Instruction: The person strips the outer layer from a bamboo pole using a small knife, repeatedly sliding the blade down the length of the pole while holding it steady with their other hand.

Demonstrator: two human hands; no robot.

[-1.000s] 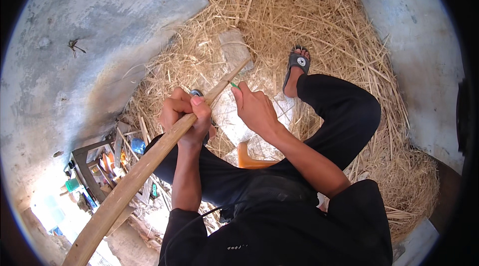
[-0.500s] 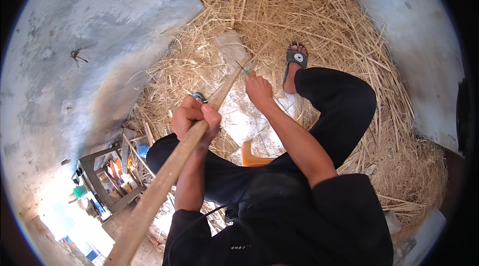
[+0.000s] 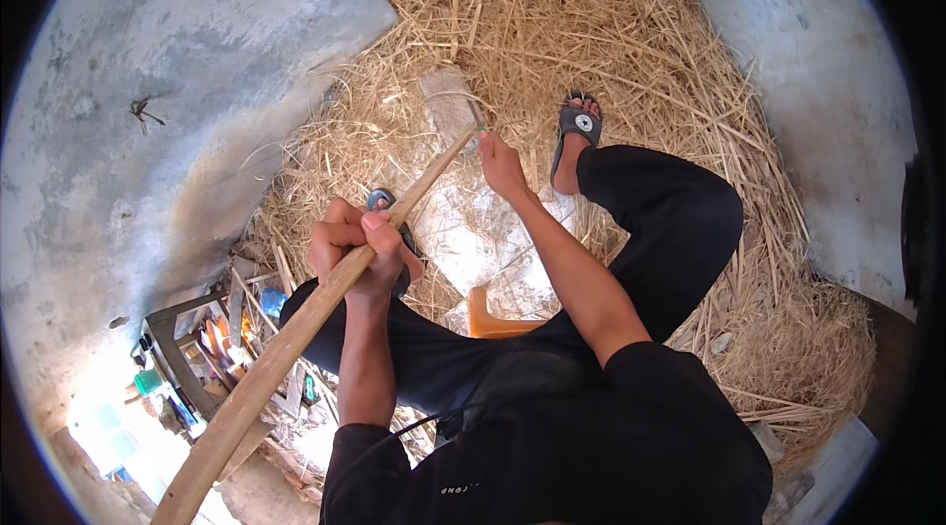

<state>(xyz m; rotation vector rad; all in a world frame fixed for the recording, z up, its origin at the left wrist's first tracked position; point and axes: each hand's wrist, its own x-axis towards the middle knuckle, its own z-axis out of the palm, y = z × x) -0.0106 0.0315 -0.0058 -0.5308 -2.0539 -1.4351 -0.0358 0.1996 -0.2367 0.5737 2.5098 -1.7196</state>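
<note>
A long pale wooden pole (image 3: 286,346) runs slantwise from the lower left up to a thin tapered end near the middle. Around its middle stretch my left hand (image 3: 357,244) is closed, thumb on top. My right hand (image 3: 504,166) is closed on a small knife (image 3: 478,115) with a green handle, mostly hidden by the fingers. The thin blade points away from me, right beside the pole's narrow end; whether it touches the wood cannot be told.
Straw-like shavings (image 3: 591,23) cover the floor. A flat slab (image 3: 448,101) lies beyond the pole's tip. An orange seat edge (image 3: 480,313) shows between my legs. At left stands a wooden-framed box (image 3: 187,358) of tools. Walls (image 3: 168,82) rise on both sides.
My left hand and the pole have shifted left and nearer to me. The right hand with the knife has moved slightly up, now at the pole's tip.
</note>
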